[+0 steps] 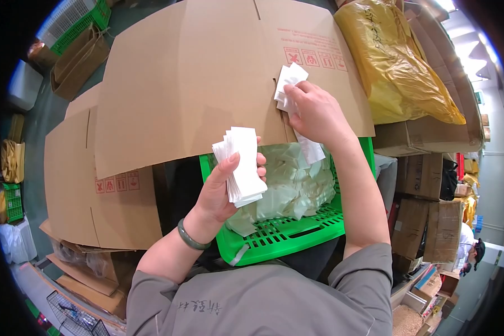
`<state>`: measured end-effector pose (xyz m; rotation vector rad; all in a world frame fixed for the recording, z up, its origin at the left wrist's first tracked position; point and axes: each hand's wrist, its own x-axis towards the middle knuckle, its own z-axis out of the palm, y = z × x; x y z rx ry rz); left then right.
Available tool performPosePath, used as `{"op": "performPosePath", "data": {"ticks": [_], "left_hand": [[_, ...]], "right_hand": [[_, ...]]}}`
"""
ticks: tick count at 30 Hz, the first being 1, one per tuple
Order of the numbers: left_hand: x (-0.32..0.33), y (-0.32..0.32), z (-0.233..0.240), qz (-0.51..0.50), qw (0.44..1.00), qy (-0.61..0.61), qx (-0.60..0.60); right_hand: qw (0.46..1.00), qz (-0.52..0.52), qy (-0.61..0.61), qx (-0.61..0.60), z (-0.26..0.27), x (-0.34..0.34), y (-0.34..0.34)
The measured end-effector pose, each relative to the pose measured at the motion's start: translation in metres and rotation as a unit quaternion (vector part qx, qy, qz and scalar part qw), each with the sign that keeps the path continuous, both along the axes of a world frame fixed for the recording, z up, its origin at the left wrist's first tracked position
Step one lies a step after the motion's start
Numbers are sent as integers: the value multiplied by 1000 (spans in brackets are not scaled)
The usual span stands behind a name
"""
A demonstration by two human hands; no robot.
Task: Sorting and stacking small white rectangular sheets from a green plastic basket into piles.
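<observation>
My left hand (222, 180) holds a thick stack of white paper-like slips (245, 164), fanned a little at the left side. My right hand (317, 109) pinches a few white slips (293, 77) over the near edge of a large flattened cardboard sheet (185, 80). Below its fingers a long pale strip (311, 149) hangs over a green plastic basket (285, 250). Inside the basket lies a heap of similar whitish slips (294, 185). The tips of the left fingers show at the stack's right side.
A yellow plastic bag (395, 63) lies on a large carton at the right. More flattened cardboard (122, 214) is at the left. Several cartons (416, 227) stand at the right, with a person (466, 248) beyond. A wire basket (75, 315) is at the lower left.
</observation>
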<state>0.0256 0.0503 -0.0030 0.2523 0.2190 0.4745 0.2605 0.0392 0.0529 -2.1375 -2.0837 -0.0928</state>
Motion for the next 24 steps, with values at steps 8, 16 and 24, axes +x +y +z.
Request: {"op": "performPosePath", "data": {"ticks": [8, 16, 24], "left_hand": [[0, 1, -1, -1, 1000, 2, -2], [-1, -1, 1, 9, 1000, 23, 2], [-2, -3, -1, 25, 999, -26, 8]], "right_hand": [[994, -22, -104, 7, -13, -7, 13], [951, -112, 72, 278, 1, -12, 1], [973, 119, 52, 189, 14, -119, -72]]}}
